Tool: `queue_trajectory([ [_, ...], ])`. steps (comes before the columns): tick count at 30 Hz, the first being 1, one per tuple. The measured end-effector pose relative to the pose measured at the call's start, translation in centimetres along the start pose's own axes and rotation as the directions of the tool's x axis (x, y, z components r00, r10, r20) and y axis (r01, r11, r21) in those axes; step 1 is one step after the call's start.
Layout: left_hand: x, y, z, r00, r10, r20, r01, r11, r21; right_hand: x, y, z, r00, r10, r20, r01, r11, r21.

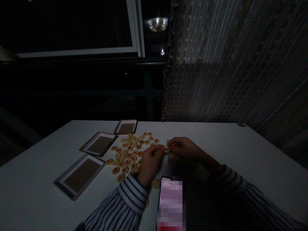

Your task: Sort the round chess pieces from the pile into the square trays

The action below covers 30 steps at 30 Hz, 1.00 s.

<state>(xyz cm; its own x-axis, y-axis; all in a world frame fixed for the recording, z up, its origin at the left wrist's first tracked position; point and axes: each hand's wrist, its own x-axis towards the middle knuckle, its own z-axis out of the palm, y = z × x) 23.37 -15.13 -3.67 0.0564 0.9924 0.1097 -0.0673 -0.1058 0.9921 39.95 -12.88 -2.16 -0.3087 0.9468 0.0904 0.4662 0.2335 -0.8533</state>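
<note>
A round wooden Chinese chess piece (166, 149) with a dark character is held between the fingertips of both hands. My left hand (151, 162) pinches its left side, and my right hand (184, 148) is closed at its right side. Below my right hand, several more pieces (173, 158) sit in what looks like a small pale box (169, 163), mostly hidden by the hand and its shadow. Left of my left hand, many loose discs (128, 156) lie spread on the table, some with red characters, some dark, some blank side up.
Three shallow trays or lids stand at the left: a near one (64, 174), a middle one (87, 143) and a far one (135, 125). A lit phone (168, 199) lies on the white table (31, 187) near me. Behind hang a beaded curtain (216, 64) and a dark window.
</note>
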Motion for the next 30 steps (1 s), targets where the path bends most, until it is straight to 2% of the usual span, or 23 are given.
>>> queue_trajectory([
  [8, 0.04, -0.25, -0.09, 1.000, 0.023, 0.002, -0.023, 1.000, 0.008, -0.18, -0.77, -0.16, 1.000, 0.014, 0.001, -0.014, 0.999, -0.029],
  [13, 0.11, -0.34, -0.07, 1.000, 0.014, -0.002, -0.014, 1.000, 0.001, -0.11, -0.39, -0.23, 0.999, -0.025, 0.024, 0.027, 0.998, -0.060],
  [22, -0.18, 0.39, 0.01, 0.999, -0.046, -0.014, 0.045, 0.997, -0.055, -0.22, -0.49, -0.29, 0.998, -0.059, -0.001, 0.059, 0.995, -0.084],
  [30, 0.01, 0.07, -0.26, 0.992, -0.121, -0.025, 0.116, 0.985, -0.129, -0.37, -0.88, -0.19, 0.988, -0.152, -0.015, 0.145, 0.963, -0.226],
])
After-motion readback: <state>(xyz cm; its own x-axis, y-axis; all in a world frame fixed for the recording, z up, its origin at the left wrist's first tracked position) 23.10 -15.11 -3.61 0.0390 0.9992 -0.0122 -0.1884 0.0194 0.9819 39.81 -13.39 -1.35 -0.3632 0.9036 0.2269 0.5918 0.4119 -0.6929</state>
